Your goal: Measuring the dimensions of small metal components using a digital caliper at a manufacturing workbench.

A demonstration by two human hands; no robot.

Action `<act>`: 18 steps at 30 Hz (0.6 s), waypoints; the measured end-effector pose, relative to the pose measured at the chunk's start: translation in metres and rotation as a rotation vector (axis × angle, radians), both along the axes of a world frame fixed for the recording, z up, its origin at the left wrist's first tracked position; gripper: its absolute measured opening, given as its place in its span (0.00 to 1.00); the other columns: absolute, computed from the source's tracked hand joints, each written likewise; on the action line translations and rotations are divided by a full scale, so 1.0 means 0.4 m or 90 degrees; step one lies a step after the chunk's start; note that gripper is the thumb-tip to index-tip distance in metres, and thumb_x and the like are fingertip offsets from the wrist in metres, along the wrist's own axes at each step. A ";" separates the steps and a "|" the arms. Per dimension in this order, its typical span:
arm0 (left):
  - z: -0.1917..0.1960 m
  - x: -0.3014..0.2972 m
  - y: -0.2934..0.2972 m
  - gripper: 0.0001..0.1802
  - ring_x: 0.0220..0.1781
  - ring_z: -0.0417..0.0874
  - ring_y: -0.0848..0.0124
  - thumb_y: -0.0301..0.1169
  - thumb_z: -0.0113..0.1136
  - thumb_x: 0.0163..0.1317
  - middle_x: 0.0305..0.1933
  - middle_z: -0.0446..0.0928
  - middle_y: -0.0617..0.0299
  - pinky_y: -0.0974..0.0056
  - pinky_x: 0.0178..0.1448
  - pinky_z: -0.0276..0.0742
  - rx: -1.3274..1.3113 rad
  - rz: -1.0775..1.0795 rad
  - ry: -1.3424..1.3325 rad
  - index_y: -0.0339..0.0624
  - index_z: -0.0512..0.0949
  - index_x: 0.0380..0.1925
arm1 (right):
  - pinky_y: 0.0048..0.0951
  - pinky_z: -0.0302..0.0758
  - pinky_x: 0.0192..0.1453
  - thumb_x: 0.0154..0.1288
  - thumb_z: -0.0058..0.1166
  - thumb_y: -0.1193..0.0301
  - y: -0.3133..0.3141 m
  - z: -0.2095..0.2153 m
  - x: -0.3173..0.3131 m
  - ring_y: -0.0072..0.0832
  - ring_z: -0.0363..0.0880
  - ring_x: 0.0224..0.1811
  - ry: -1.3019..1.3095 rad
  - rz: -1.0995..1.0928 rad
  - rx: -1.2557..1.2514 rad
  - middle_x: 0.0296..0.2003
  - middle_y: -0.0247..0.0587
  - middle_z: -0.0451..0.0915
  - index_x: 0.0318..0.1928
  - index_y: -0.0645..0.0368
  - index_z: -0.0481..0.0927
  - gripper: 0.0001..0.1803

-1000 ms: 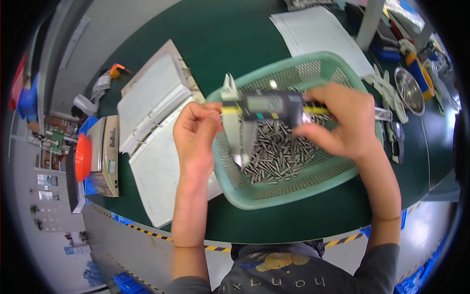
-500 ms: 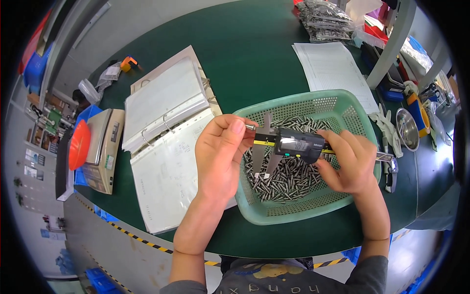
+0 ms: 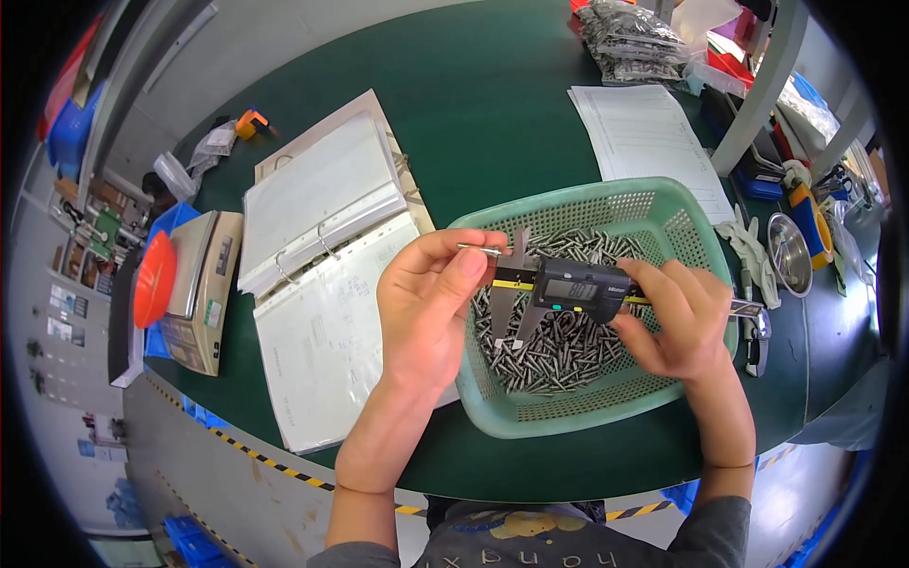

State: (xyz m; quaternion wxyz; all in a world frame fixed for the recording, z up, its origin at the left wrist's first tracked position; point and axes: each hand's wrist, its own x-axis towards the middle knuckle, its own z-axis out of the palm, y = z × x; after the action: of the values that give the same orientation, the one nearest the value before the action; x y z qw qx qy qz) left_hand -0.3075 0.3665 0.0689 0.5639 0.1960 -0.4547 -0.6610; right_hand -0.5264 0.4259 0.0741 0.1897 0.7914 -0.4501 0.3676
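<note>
Green tabletop (image 3: pixel 483 114) carries printed forms (image 3: pixel 649 133), their text illegible, and a perforated basket (image 3: pixel 587 423) of metal pins (image 3: pixel 568 360); above it the left hand (image 3: pixel 424 308) pinches a single pin (image 3: pixel 480 250), the right hand (image 3: pixel 682 317) grips a digital caliper (image 3: pixel 579 290).

Basket (image 3: pixel 516 429) before me on the table (image 3: pixel 473 104), pins (image 3: pixel 568 360) in it. Caliper (image 3: pixel 576 290) above the basket, in my right hand (image 3: pixel 680 317); single pin (image 3: pixel 478 250) in my left hand (image 3: pixel 426 308). Binder (image 3: pixel 327 185) left of basket, scale (image 3: pixel 214 295) left of that. Sheets (image 3: pixel 649 133) behind basket, bags (image 3: pixel 632 43) farther back. Right of basket: gloves (image 3: pixel 753 256), then bowl (image 3: pixel 789 254).
</note>
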 end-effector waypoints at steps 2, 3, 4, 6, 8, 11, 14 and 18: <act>0.001 -0.002 0.000 0.08 0.41 0.77 0.73 0.24 0.55 0.60 0.42 0.77 0.53 0.70 0.48 0.72 0.007 -0.012 0.016 0.35 0.75 0.39 | 0.26 0.60 0.15 0.42 0.61 0.64 0.001 -0.002 -0.001 0.26 0.63 0.12 -0.001 0.003 -0.002 0.16 0.33 0.67 0.36 0.63 0.78 0.20; 0.002 -0.003 0.001 0.08 0.41 0.77 0.72 0.24 0.55 0.59 0.42 0.77 0.53 0.70 0.48 0.72 0.009 -0.018 0.029 0.35 0.75 0.39 | 0.26 0.60 0.15 0.42 0.61 0.63 0.001 -0.003 -0.002 0.26 0.63 0.12 -0.010 0.003 -0.004 0.17 0.33 0.67 0.36 0.63 0.78 0.20; 0.003 -0.004 0.002 0.09 0.42 0.77 0.72 0.24 0.55 0.59 0.41 0.77 0.54 0.69 0.49 0.73 0.012 -0.024 0.042 0.35 0.75 0.40 | 0.26 0.60 0.15 0.42 0.61 0.63 0.001 -0.004 -0.002 0.26 0.63 0.12 -0.018 0.004 -0.006 0.17 0.33 0.67 0.36 0.63 0.77 0.20; 0.003 -0.005 0.003 0.09 0.42 0.77 0.72 0.24 0.55 0.59 0.41 0.77 0.54 0.69 0.49 0.73 0.005 -0.031 0.050 0.34 0.75 0.40 | 0.26 0.60 0.15 0.42 0.61 0.63 0.002 -0.003 -0.002 0.26 0.63 0.12 -0.020 0.003 -0.004 0.17 0.33 0.67 0.36 0.63 0.77 0.20; 0.002 -0.005 0.004 0.08 0.41 0.77 0.72 0.24 0.55 0.59 0.41 0.77 0.55 0.69 0.49 0.73 -0.001 -0.038 0.058 0.34 0.75 0.40 | 0.26 0.60 0.15 0.42 0.62 0.63 0.001 -0.002 -0.001 0.26 0.63 0.12 -0.021 0.003 -0.002 0.16 0.33 0.67 0.36 0.63 0.77 0.20; -0.002 -0.005 0.003 0.09 0.40 0.77 0.73 0.23 0.55 0.59 0.40 0.77 0.55 0.70 0.48 0.73 0.000 -0.018 0.046 0.34 0.75 0.40 | 0.26 0.60 0.15 0.41 0.62 0.64 0.000 -0.002 -0.001 0.26 0.63 0.12 -0.016 0.004 -0.006 0.16 0.33 0.67 0.36 0.63 0.77 0.21; -0.004 -0.007 0.005 0.09 0.39 0.77 0.75 0.22 0.56 0.58 0.40 0.77 0.55 0.71 0.47 0.73 0.001 0.002 0.033 0.34 0.75 0.39 | 0.26 0.60 0.15 0.41 0.62 0.64 -0.001 -0.003 0.001 0.26 0.63 0.12 -0.020 0.005 -0.009 0.16 0.33 0.66 0.36 0.63 0.78 0.21; -0.001 -0.007 0.013 0.09 0.37 0.76 0.76 0.22 0.58 0.56 0.39 0.77 0.54 0.73 0.44 0.73 -0.037 0.043 -0.012 0.33 0.75 0.37 | 0.26 0.59 0.15 0.41 0.61 0.63 0.004 0.000 0.000 0.26 0.63 0.12 -0.011 -0.003 0.000 0.16 0.33 0.65 0.36 0.63 0.78 0.21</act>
State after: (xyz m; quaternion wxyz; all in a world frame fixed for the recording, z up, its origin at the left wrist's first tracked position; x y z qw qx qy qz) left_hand -0.3102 0.3717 0.0684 0.5869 0.2013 -0.4719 -0.6263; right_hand -0.5266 0.4275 0.0743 0.1865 0.7872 -0.4534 0.3740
